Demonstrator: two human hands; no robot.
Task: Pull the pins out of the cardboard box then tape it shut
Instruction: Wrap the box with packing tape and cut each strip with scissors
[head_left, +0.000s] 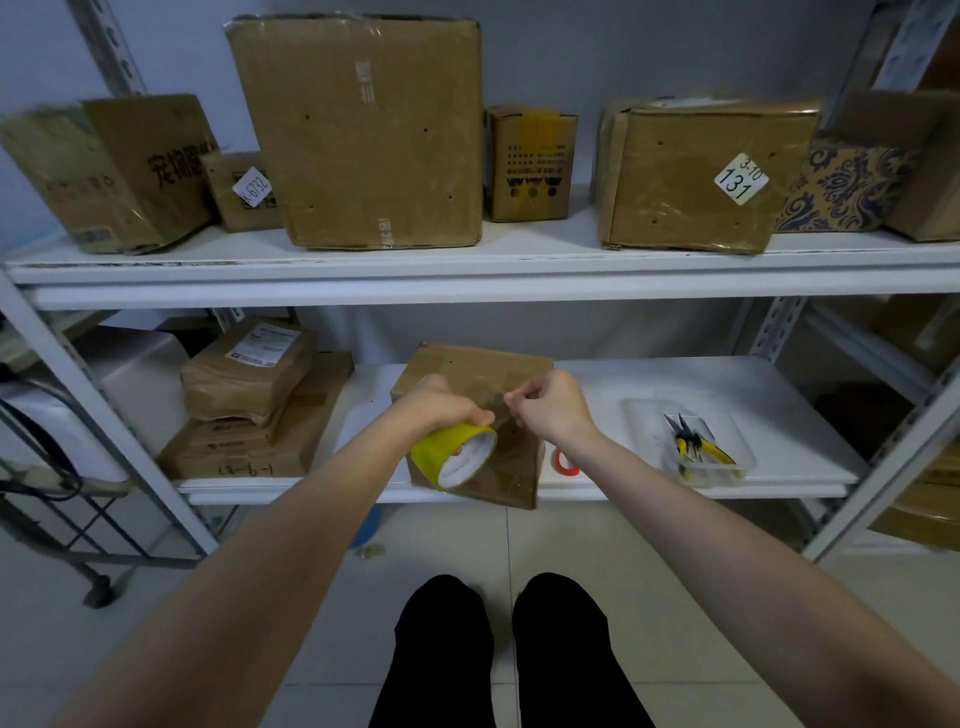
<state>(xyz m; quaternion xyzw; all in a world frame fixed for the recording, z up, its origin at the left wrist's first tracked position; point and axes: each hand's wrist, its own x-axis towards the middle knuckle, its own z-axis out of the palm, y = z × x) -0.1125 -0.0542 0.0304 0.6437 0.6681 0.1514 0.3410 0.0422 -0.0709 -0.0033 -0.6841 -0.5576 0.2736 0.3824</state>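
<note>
Your left hand (441, 405) grips the yellow-green tape roll (441, 451), fingers curled round it. Your right hand (553, 408) pinches the free end of the clear tape strip (496, 402) drawn from the roll. The strip's long axis runs left to right between the hands.

The cardboard box (467, 364) stands directly beyond and below both hands, at the front edge of the lower shelf (675, 374). Both hands lie about equally near it.

Judgement: the coming move carries the taut strip forward and down onto the box. Whether any pins remain cannot be determined.

Pliers (696, 447) lie in a clear tray (727, 470) to the right.
</note>
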